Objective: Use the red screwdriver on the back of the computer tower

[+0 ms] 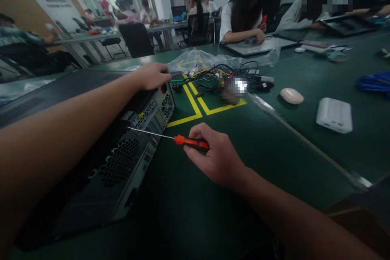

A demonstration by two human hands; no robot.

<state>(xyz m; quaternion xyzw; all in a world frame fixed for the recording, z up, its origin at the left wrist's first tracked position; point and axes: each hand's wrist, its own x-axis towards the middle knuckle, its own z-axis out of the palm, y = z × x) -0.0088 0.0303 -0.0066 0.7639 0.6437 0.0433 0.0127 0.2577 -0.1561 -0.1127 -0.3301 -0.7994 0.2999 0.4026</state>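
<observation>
A black desktop computer case (76,85) lies on its side at the left, its rear panel with vent holes and ports turned towards me. My left hand (154,76) is closed over the case's far rear corner, with the fingertips partly hidden. My right hand (221,156) grips a screwdriver (190,142) by its orange and black handle. The thin metal shaft points left, and its tip is at the edge of the rear panel above the large honeycomb vent (122,162). Whether the tip touches a screw I cannot tell.
Tangled cables (210,77) and clear plastic wrap (195,59) lie beyond the case, near yellow tape lines (195,107). A pink rounded object (291,96), a white boxy device (334,115) and a blue bundle (376,81) are at the right. Other people sit across the table.
</observation>
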